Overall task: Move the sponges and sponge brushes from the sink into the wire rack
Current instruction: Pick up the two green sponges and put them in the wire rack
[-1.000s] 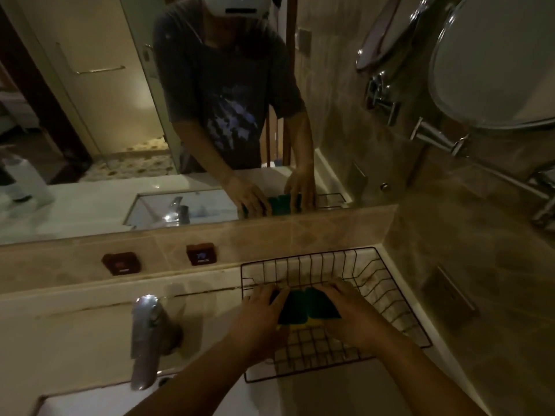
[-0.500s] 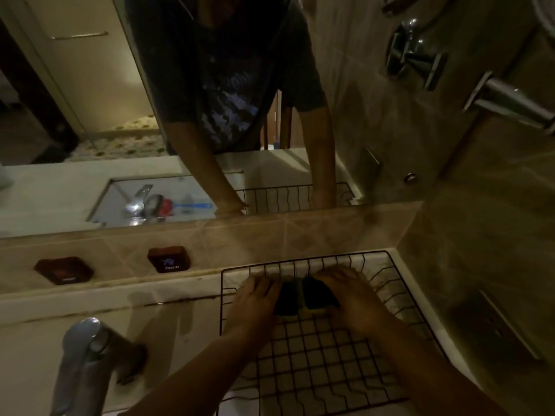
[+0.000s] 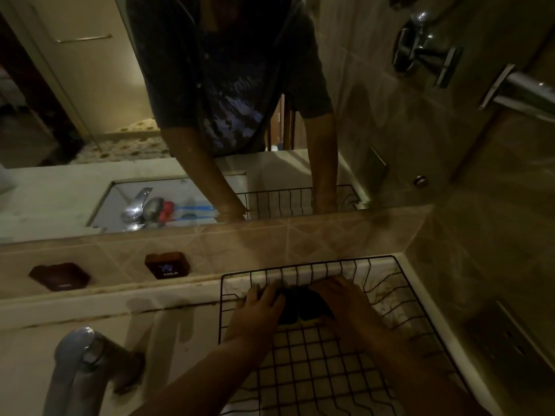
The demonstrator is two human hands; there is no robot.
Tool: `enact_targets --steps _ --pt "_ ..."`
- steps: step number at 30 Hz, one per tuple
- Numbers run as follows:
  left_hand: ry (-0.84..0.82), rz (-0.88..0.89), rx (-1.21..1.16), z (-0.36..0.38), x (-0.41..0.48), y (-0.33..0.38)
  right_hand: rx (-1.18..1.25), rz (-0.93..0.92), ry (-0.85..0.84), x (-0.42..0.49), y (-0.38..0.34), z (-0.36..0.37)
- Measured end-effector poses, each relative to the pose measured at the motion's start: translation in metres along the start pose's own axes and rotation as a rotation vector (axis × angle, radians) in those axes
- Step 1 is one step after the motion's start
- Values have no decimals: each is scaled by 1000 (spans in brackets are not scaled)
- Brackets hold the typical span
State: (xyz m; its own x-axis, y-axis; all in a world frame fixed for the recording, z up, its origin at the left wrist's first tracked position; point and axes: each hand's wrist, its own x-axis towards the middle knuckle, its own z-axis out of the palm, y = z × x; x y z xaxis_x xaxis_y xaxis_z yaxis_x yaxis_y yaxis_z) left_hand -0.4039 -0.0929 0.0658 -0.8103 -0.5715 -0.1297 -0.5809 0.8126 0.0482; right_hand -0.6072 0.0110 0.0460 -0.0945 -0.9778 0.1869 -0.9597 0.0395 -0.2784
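Note:
The black wire rack (image 3: 402, 283) stands on the counter in the right corner, against the tiled ledge. Two dark green sponges (image 3: 300, 306) with a yellow underside sit side by side at the far end of the rack floor. My left hand (image 3: 261, 307) presses on the left sponge and my right hand (image 3: 345, 298) on the right one, fingers curled over them. The sink itself is out of frame; the mirror reflection shows sponge brushes (image 3: 180, 210) with blue handles and a red head lying in the basin.
A chrome faucet (image 3: 81, 358) rises at the lower left. Two dark red hot and cold buttons (image 3: 166, 264) sit in the tiled ledge below the mirror. The right wall carries chrome fittings (image 3: 426, 52). Pale counter lies between faucet and rack.
The view has tipped down and closer. Both hands carried the sponges from above the rack's middle down to its far end, where they now rest on the wire floor.

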Motion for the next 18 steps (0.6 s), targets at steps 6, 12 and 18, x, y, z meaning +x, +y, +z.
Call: enact_targets --steps 6,12,18 --pt "31 -4 -16 -3 2 2 -84 -5 -52 2 -1 3" --pt "-41 -25 -26 -6 3 5 -74 22 -53 -2 -3 12" --pt "-188 -110 -139 -14 -5 11 21 111 -33 -14 -15 6"
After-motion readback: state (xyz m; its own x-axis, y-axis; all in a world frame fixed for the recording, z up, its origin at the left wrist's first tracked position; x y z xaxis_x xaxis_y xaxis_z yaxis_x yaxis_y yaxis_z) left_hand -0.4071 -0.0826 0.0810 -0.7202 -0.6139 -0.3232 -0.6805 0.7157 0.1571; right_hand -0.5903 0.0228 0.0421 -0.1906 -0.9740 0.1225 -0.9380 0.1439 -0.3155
